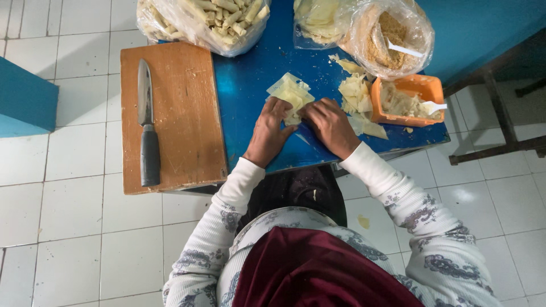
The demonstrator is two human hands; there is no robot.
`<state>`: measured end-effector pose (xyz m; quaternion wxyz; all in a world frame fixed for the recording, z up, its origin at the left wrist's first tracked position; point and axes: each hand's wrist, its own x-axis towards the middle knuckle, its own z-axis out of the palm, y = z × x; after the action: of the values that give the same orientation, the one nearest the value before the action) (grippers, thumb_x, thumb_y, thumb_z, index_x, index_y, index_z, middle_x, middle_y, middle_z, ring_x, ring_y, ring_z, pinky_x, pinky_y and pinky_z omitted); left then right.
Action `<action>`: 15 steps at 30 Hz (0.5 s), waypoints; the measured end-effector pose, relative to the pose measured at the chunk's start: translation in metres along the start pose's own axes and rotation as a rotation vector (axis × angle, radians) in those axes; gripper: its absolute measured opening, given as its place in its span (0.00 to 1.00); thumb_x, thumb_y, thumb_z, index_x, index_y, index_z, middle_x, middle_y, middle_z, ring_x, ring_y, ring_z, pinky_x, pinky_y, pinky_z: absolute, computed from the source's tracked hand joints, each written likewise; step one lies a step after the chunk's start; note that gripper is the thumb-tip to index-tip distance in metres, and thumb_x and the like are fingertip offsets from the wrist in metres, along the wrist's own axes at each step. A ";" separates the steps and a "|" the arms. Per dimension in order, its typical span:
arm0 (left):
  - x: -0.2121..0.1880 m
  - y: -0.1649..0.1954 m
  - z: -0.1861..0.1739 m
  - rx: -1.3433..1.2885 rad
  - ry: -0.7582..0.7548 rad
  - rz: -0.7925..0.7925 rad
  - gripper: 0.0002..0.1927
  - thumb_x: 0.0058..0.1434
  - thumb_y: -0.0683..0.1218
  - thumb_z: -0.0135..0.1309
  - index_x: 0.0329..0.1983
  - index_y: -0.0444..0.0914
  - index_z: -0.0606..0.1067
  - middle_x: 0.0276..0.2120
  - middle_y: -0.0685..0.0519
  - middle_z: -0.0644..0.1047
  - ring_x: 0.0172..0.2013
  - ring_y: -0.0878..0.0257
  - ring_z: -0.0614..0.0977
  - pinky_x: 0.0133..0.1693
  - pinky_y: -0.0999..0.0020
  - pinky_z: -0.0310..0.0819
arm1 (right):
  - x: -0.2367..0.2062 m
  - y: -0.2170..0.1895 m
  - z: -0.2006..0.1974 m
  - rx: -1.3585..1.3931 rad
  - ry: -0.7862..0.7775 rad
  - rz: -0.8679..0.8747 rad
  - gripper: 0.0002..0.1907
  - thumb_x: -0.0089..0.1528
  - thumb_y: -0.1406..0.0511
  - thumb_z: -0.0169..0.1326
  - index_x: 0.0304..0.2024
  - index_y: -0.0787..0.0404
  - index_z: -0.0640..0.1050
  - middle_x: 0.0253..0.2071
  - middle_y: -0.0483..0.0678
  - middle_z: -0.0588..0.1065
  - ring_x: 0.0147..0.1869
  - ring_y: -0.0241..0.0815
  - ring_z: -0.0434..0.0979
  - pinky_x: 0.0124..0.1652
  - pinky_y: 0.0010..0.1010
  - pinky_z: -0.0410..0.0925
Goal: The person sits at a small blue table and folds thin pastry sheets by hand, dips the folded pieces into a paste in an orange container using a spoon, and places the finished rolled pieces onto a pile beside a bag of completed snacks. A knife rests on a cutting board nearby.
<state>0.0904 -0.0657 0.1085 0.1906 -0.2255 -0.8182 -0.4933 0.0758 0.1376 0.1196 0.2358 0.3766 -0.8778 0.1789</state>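
Item: pale yellow pastry sheet [291,95], lying on the blue worktop [244,85] directly ahead of me, its near edge under my fingers.

My left hand [267,132]: grip narrow, fingertips pressed on the near left part of the sheet.

My right hand [331,126]: grip narrow, fingertips on the near right part of the same sheet, just beside the left hand.

Right of the sheet: loose stack of further sheets [355,94], touching an orange tub [418,91] of filling with a white spoon [433,106].

Far edge: clear bag of finished rolls [210,20]; clear bag of crumbs [389,37].

Left: wooden cutting board [182,113] carrying a black-handled knife [148,128], well apart from both hands.
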 end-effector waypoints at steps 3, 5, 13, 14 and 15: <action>0.000 -0.004 0.004 0.061 -0.009 0.029 0.17 0.50 0.36 0.64 0.44 0.31 0.75 0.43 0.42 0.73 0.46 0.44 0.75 0.49 0.54 0.71 | 0.007 0.010 0.005 0.078 -0.020 0.148 0.05 0.65 0.72 0.56 0.44 0.65 0.78 0.43 0.52 0.77 0.49 0.55 0.75 0.49 0.43 0.68; 0.002 -0.009 0.008 0.109 0.006 0.018 0.11 0.55 0.35 0.61 0.41 0.32 0.76 0.41 0.43 0.74 0.45 0.45 0.75 0.49 0.55 0.71 | 0.013 0.015 0.008 0.162 -0.041 0.233 0.02 0.66 0.70 0.57 0.41 0.64 0.77 0.41 0.52 0.78 0.48 0.54 0.75 0.48 0.43 0.68; 0.022 -0.019 0.015 0.227 0.021 -0.083 0.04 0.59 0.34 0.56 0.36 0.33 0.76 0.37 0.46 0.75 0.40 0.46 0.76 0.44 0.54 0.71 | 0.022 0.011 0.010 0.189 0.014 0.182 0.06 0.62 0.73 0.59 0.42 0.64 0.79 0.41 0.52 0.76 0.48 0.54 0.75 0.48 0.44 0.69; 0.022 -0.017 0.014 0.210 0.025 -0.077 0.04 0.58 0.34 0.55 0.35 0.33 0.76 0.38 0.46 0.75 0.41 0.45 0.77 0.44 0.53 0.72 | 0.020 0.010 0.009 0.174 0.007 0.162 0.07 0.62 0.73 0.58 0.43 0.63 0.80 0.42 0.51 0.76 0.49 0.53 0.75 0.48 0.44 0.70; 0.021 -0.015 0.013 0.192 0.027 -0.072 0.04 0.57 0.33 0.55 0.34 0.33 0.75 0.39 0.46 0.75 0.42 0.45 0.78 0.43 0.53 0.73 | 0.018 0.009 0.008 0.161 0.000 0.144 0.08 0.62 0.74 0.58 0.43 0.63 0.80 0.43 0.50 0.77 0.50 0.53 0.75 0.49 0.43 0.70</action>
<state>0.0633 -0.0562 0.1028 0.2045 -0.1699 -0.8666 -0.4222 0.0560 0.1286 0.1220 0.1912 0.3302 -0.8854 0.2653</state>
